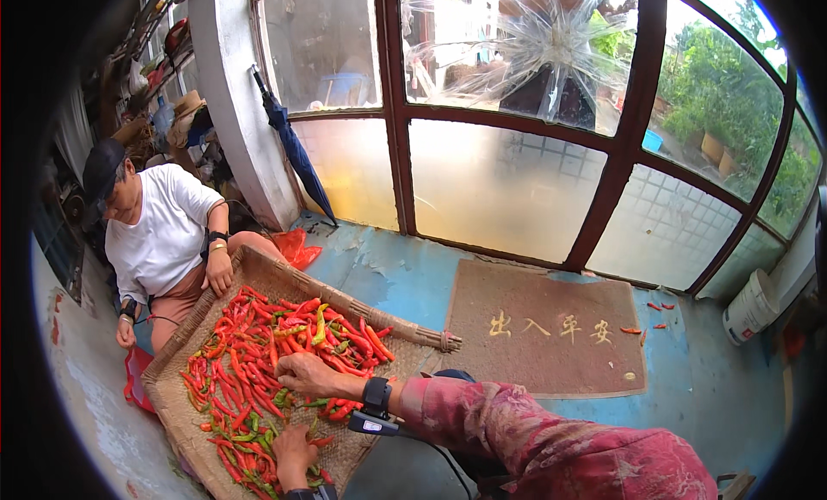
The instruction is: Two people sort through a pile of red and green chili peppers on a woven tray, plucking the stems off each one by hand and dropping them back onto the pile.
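A heap of red chili peppers point(245, 362), with several green and yellow ones among it, lies on a shallow woven tray point(398, 352) with a raised rim. Over the heap's middle, my right hand point(312, 376) is closed with its fingertips bent down at the peppers; whatever it pinches is hidden. Nearer to me, my left hand point(294, 450) rests low among red and green peppers, fingers curled in. A red pepper point(322, 441) sticks out beside it; I cannot make out what its fingers grip.
Across the tray's left side sits a co-worker point(168, 233), one hand point(219, 269) at the rim, the other by a red bag point(138, 379). A brown doormat point(543, 362), some stray peppers point(631, 330) and a white bucket point(752, 308) are right. A blue umbrella point(297, 147) leans behind.
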Available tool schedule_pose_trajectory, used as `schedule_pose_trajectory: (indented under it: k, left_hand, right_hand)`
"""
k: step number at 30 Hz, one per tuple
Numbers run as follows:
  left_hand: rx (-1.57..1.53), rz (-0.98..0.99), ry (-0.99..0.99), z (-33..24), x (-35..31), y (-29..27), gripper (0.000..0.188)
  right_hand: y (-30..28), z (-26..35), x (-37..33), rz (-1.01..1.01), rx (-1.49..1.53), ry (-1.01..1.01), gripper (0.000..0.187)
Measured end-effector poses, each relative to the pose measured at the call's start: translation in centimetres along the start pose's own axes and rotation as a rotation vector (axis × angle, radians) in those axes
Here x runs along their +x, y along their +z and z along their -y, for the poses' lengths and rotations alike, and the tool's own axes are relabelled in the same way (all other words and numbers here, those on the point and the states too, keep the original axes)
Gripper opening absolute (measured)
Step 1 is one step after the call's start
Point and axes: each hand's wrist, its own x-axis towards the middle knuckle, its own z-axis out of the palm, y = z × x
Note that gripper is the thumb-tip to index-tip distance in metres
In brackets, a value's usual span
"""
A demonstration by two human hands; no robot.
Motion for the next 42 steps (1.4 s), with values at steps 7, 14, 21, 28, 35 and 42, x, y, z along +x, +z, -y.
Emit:
schedule_pose_trajectory:
  k: [7, 14, 21, 28, 35, 42]
  left_hand:
    - [-0.251, -0.261, -0.104, -0.5, -1.3, -2.2, 0.032]
    - [-0.439, -0.572, -0.210, 1.0, -2.0, -1.9, 0.028]
    - [-0.473, -0.543, -0.146, 1.0, -2.4, -1.3, 0.062]
    - [-0.412, -0.541, -0.119, 0.9, -2.6, -1.5, 0.059]
    - [-0.615, -0.662, -0.198, 0.5, -3.4, -1.0, 0.027]
    - [-0.567, -0.735, -0.177, -2.0, -5.3, -2.3, 0.029]
  right_hand:
    - [1.9, 0.0, 0.0, -0.001, 0.035, -0.002, 0.016]
    - [3.6, 0.3, -0.4, 0.213, 0.027, -0.006, 0.015]
    - [3.2, 0.5, -1.3, 0.257, -0.009, -0.046, 0.015]
    - [3.5, 0.9, -1.4, 0.255, -0.006, -0.051, 0.015]
    - [4.6, 0.8, -2.5, 0.321, -0.201, -0.055, 0.015]
    - [5.7, 0.6, -3.5, 0.331, 0.038, 0.040, 0.028]
